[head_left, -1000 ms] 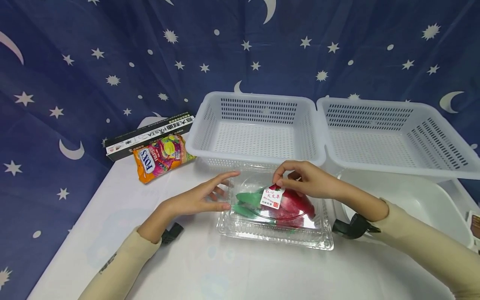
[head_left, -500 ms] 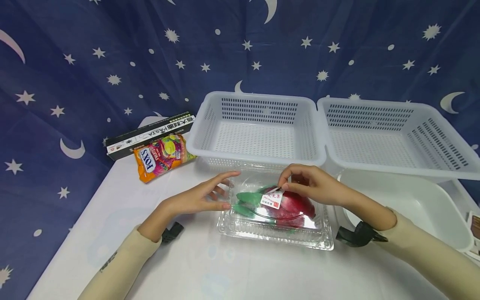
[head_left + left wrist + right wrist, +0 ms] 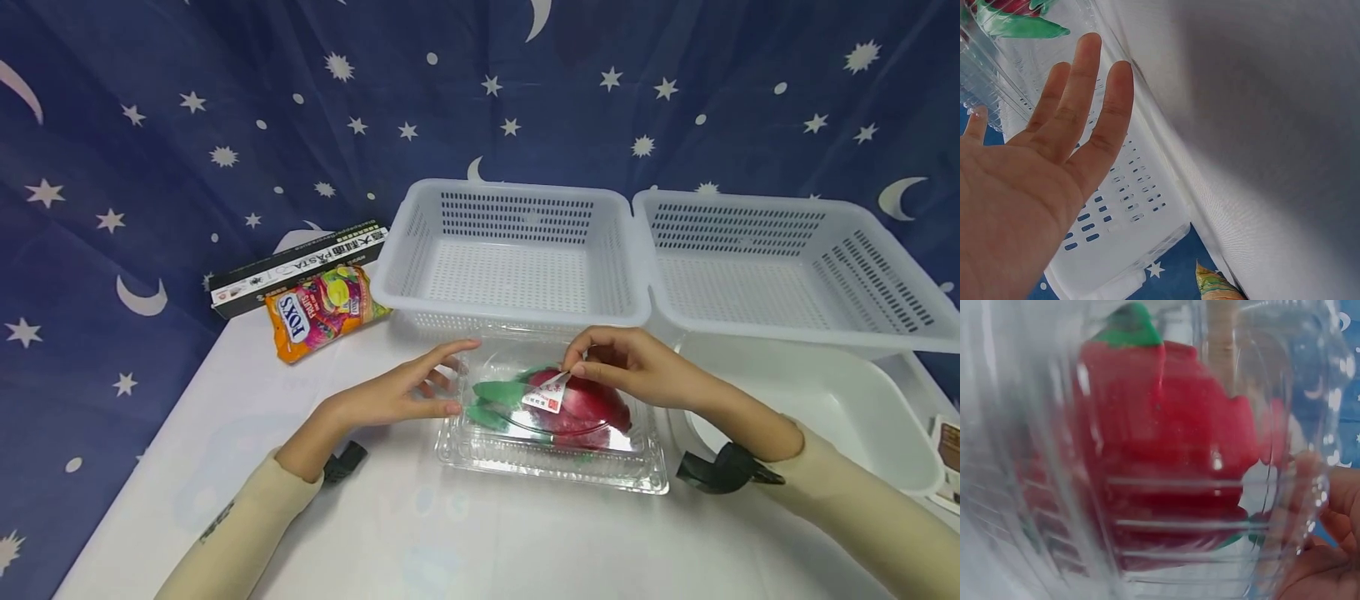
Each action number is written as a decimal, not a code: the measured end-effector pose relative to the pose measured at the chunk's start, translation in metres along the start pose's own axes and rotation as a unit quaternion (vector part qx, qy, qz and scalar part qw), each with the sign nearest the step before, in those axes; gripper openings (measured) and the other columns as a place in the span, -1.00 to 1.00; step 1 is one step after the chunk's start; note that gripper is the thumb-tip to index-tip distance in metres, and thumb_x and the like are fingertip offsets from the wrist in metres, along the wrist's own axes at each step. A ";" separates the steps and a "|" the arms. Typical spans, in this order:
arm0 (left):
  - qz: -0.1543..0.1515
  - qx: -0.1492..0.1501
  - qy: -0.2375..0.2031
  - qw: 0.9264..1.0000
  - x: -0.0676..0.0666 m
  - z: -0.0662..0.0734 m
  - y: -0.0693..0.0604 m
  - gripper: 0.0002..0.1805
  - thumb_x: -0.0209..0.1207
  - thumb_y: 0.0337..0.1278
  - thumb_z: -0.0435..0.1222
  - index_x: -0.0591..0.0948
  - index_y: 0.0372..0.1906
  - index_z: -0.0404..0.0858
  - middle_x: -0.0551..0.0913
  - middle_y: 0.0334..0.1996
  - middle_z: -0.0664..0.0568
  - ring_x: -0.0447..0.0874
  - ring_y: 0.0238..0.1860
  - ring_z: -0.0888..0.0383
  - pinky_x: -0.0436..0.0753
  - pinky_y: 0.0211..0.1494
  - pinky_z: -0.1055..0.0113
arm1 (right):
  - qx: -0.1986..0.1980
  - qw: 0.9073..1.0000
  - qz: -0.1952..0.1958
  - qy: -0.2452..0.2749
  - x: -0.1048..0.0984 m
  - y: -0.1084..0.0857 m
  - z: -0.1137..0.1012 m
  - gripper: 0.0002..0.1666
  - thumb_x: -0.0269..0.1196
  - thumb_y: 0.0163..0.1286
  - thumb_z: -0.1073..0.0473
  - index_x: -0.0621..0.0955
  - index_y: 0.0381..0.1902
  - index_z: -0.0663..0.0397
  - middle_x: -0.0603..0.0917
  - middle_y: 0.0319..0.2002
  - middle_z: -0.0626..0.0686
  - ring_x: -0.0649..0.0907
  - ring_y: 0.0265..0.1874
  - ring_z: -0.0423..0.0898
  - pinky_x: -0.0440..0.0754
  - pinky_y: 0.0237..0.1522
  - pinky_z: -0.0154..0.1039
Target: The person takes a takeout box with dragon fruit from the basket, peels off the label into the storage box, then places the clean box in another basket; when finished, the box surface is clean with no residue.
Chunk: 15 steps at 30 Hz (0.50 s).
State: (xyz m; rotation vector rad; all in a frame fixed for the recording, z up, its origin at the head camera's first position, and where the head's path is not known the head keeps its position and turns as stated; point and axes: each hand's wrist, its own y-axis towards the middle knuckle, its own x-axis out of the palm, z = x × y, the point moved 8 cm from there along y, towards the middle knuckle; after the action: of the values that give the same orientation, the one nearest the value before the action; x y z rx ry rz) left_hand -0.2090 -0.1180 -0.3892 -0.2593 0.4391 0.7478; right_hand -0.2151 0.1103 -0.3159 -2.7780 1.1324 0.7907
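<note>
A clear plastic clamshell box (image 3: 551,472) lies on the white table, with red dragon fruit (image 3: 596,404) and its green leaf tips showing through the lid. On the lid is a white label sticker (image 3: 546,394), its upper right corner lifted and folded back. My right hand (image 3: 641,367) pinches that corner between thumb and forefinger. At the box's left side my left hand (image 3: 397,394) is spread, thumb and fingertips against or close to the plastic. In the left wrist view the left hand (image 3: 1054,150) has its fingers extended. The right wrist view sees the dragon fruit (image 3: 1166,444) through the box wall.
Two white perforated baskets (image 3: 382,287) (image 3: 787,332) stand behind the box. A white basin (image 3: 817,400) sits at the right, partly under the right basket. At the back left are a black pasta box (image 3: 300,265) and an orange candy bag (image 3: 326,312). A starry blue cloth (image 3: 450,92) hangs behind.
My right hand has pulled the label's corner up and moved slightly right, so more of the label is folded back. The left hand stays in place at the box's side.
</note>
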 end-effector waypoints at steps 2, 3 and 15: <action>-0.001 0.003 -0.001 1.000 0.000 0.001 0.000 -0.14 0.25 0.26 -0.12 0.02 0.53 0.17 0.33 0.32 -0.13 0.48 0.18 -0.04 0.48 0.22 -0.01 | -0.001 1.000 0.003 0.004 0.000 -0.001 0.000 -0.89 0.20 0.35 0.44 0.60 -0.18 0.27 0.60 -0.27 0.18 0.52 -0.41 -0.08 0.53 -0.38 -0.38; -0.001 0.004 -0.001 1.000 0.000 0.001 0.000 -0.14 0.24 0.26 -0.12 0.02 0.53 0.17 0.33 0.32 -0.13 0.48 0.17 -0.04 0.48 0.22 -0.01 | -0.003 1.000 0.005 0.005 0.000 -0.002 0.000 -0.89 0.20 0.35 0.44 0.60 -0.18 0.27 0.60 -0.27 0.18 0.52 -0.40 -0.08 0.53 -0.39 -0.38; -0.004 -0.003 -0.005 1.000 0.000 0.000 0.000 -0.13 0.23 0.27 -0.07 -0.01 0.52 0.24 0.30 0.34 -0.14 0.47 0.20 -0.04 0.48 0.25 0.01 | -0.031 0.999 0.042 0.010 -0.002 -0.008 -0.002 -0.88 0.20 0.33 0.49 0.59 -0.20 0.27 0.61 -0.28 0.13 0.46 -0.47 -0.16 0.44 -0.54 -0.35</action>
State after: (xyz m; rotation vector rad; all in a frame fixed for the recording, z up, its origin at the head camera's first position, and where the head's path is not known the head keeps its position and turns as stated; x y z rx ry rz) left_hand -0.2089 -0.1184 -0.3888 -0.2621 0.4264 0.7427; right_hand -0.2101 0.1165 -0.3142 -2.8115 1.2568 0.8210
